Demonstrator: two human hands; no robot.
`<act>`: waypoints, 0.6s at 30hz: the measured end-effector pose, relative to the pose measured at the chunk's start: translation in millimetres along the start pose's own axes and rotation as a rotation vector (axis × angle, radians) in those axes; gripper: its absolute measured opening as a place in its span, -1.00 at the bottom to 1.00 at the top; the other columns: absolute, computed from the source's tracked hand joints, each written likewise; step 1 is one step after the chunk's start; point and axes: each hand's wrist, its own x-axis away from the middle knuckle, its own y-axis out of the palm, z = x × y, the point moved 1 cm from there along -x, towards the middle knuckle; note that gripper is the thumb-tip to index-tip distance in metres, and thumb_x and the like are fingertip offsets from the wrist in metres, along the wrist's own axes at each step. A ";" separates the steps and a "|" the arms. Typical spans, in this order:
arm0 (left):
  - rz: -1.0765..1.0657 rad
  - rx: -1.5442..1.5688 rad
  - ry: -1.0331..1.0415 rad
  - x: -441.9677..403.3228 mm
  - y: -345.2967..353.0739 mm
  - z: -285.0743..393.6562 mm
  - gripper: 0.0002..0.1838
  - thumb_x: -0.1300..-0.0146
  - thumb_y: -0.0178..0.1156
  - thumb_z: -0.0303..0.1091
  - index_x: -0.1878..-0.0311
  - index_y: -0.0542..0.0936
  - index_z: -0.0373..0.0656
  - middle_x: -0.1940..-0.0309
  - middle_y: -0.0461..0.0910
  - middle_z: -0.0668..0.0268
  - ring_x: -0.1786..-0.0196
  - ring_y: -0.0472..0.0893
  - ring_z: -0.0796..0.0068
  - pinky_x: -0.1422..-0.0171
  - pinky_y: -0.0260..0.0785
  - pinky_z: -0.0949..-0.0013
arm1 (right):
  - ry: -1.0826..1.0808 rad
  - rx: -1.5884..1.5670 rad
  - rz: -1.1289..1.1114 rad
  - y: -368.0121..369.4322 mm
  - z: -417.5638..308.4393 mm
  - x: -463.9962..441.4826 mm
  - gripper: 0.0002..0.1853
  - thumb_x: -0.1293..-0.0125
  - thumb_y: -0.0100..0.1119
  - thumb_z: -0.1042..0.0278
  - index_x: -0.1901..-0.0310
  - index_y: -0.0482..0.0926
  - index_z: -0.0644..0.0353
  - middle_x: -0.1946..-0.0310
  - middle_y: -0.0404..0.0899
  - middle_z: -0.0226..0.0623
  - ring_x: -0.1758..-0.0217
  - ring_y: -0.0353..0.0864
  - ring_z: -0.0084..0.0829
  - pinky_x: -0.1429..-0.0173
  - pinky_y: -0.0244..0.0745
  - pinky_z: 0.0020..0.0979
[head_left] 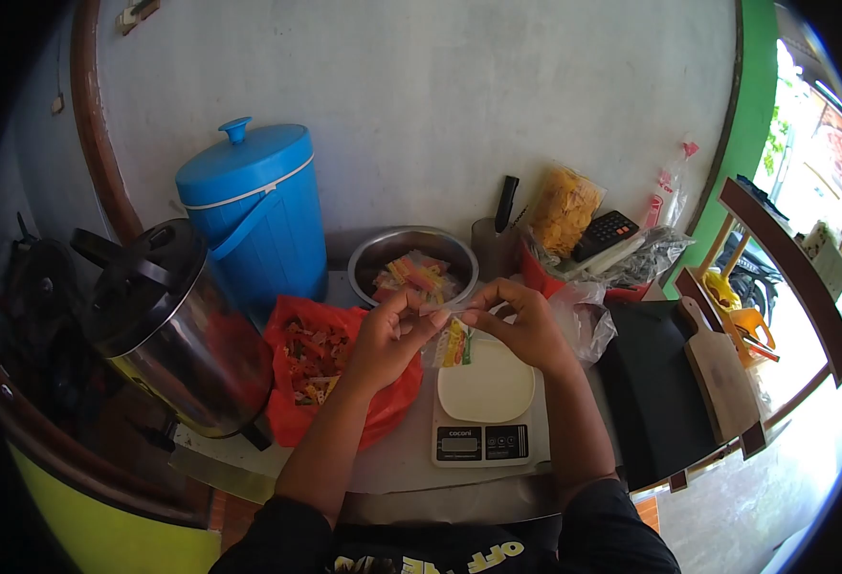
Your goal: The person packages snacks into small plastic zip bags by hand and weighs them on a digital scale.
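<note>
Both my left hand (397, 332) and my right hand (517, 320) pinch the top edge of a small clear plastic packet (454, 344) with a yellow, red and green print. It hangs between my fingers, above the back edge of a white kitchen scale (486, 387). Just behind my hands a steel bowl (355, 256) holds several similar small packets (419, 272). A red plastic bag (397, 402) lies open left of the scale, with many small red and yellow pieces (311, 359) in it, too small to name.
On the left stand a steel drink urn (177, 325) and a blue lidded cooler (258, 210). At the back right, a red basket (541, 273) holds a bag of yellow chips (566, 210), a calculator (605, 234) and plastic bags. A wooden cutting board (720, 368) lies at the right.
</note>
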 end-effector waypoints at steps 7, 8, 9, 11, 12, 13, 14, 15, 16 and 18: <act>0.022 -0.064 -0.012 2.2 5.0 -1.3 -0.84 -0.33 0.28 -0.38 0.25 0.49 -0.19 0.24 0.61 0.37 0.13 0.58 0.67 0.01 0.42 0.53 | -0.096 0.017 0.022 -5.8 4.0 0.7 -0.81 -0.18 0.42 0.36 0.26 0.62 0.24 0.39 0.65 -0.38 0.32 0.60 -0.56 0.22 0.48 -0.48; 0.026 -0.068 -0.008 2.5 5.5 0.8 -0.84 -0.33 0.28 -0.37 0.26 0.49 -0.19 0.24 0.61 0.37 0.13 0.59 0.67 0.01 0.42 0.52 | -0.100 0.022 0.029 -6.3 1.4 1.5 -0.81 -0.18 0.42 0.36 0.27 0.63 0.23 0.39 0.65 -0.38 0.32 0.61 -0.55 0.22 0.48 -0.48; 0.031 -0.071 -0.003 3.4 6.7 5.0 -0.84 -0.33 0.29 -0.36 0.26 0.49 -0.19 0.25 0.61 0.37 0.13 0.59 0.66 0.01 0.42 0.52 | -0.078 0.018 0.032 -7.2 -1.5 2.3 -0.82 -0.18 0.42 0.36 0.27 0.63 0.24 0.39 0.65 -0.38 0.31 0.61 -0.55 0.21 0.48 -0.47; 0.043 -0.072 0.004 3.7 6.2 8.7 -0.83 -0.32 0.30 -0.36 0.27 0.50 -0.18 0.26 0.61 0.37 0.12 0.59 0.65 0.00 0.43 0.51 | -0.033 0.011 0.037 -9.0 -6.0 4.2 -0.82 -0.18 0.42 0.37 0.28 0.63 0.24 0.39 0.65 -0.39 0.31 0.61 -0.54 0.21 0.49 -0.47; 0.052 -0.070 0.005 4.1 4.7 9.4 -0.83 -0.31 0.30 -0.36 0.27 0.50 -0.18 0.26 0.62 0.36 0.12 0.60 0.64 -0.01 0.43 0.50 | -0.030 0.001 0.031 -10.1 -5.3 4.3 -0.81 -0.18 0.42 0.36 0.27 0.62 0.24 0.39 0.64 -0.39 0.31 0.61 -0.54 0.21 0.49 -0.47; 0.060 -0.068 0.007 4.6 3.7 10.1 -0.83 -0.31 0.31 -0.36 0.27 0.50 -0.19 0.26 0.62 0.36 0.11 0.60 0.63 -0.02 0.43 0.50 | -0.027 -0.010 0.025 -11.9 -4.1 3.8 -0.81 -0.18 0.42 0.36 0.26 0.62 0.24 0.39 0.64 -0.39 0.30 0.60 -0.54 0.21 0.48 -0.47; 0.061 -0.069 0.009 5.2 3.5 11.3 -0.83 -0.30 0.32 -0.36 0.27 0.51 -0.19 0.26 0.62 0.36 0.11 0.61 0.63 -0.03 0.44 0.50 | -0.023 -0.021 0.019 -12.9 -2.8 3.9 -0.80 -0.18 0.42 0.36 0.25 0.62 0.25 0.39 0.64 -0.39 0.30 0.60 -0.54 0.21 0.48 -0.47; 0.062 -0.069 0.011 5.9 3.7 12.9 -0.83 -0.30 0.32 -0.36 0.26 0.51 -0.19 0.26 0.62 0.36 0.10 0.61 0.63 -0.04 0.44 0.49 | -0.036 -0.020 0.016 -12.9 -1.8 4.5 -0.80 -0.19 0.41 0.37 0.24 0.61 0.25 0.38 0.64 -0.39 0.30 0.60 -0.53 0.20 0.49 -0.47; 0.063 -0.069 0.014 6.3 3.6 14.4 -0.82 -0.29 0.33 -0.36 0.26 0.52 -0.19 0.26 0.62 0.37 0.10 0.61 0.62 -0.05 0.44 0.49 | -0.051 -0.019 0.013 -12.8 -0.6 4.7 -0.80 -0.20 0.40 0.38 0.23 0.60 0.25 0.38 0.63 -0.38 0.29 0.60 -0.53 0.20 0.49 -0.46; 0.068 -0.098 0.026 5.5 1.7 18.0 -0.83 -0.28 0.34 -0.38 0.25 0.53 -0.19 0.26 0.62 0.36 0.10 0.62 0.62 -0.05 0.45 0.49 | -0.073 -0.017 0.007 -12.3 0.6 4.7 -0.81 -0.21 0.38 0.39 0.22 0.58 0.26 0.37 0.62 -0.37 0.29 0.60 -0.52 0.20 0.49 -0.46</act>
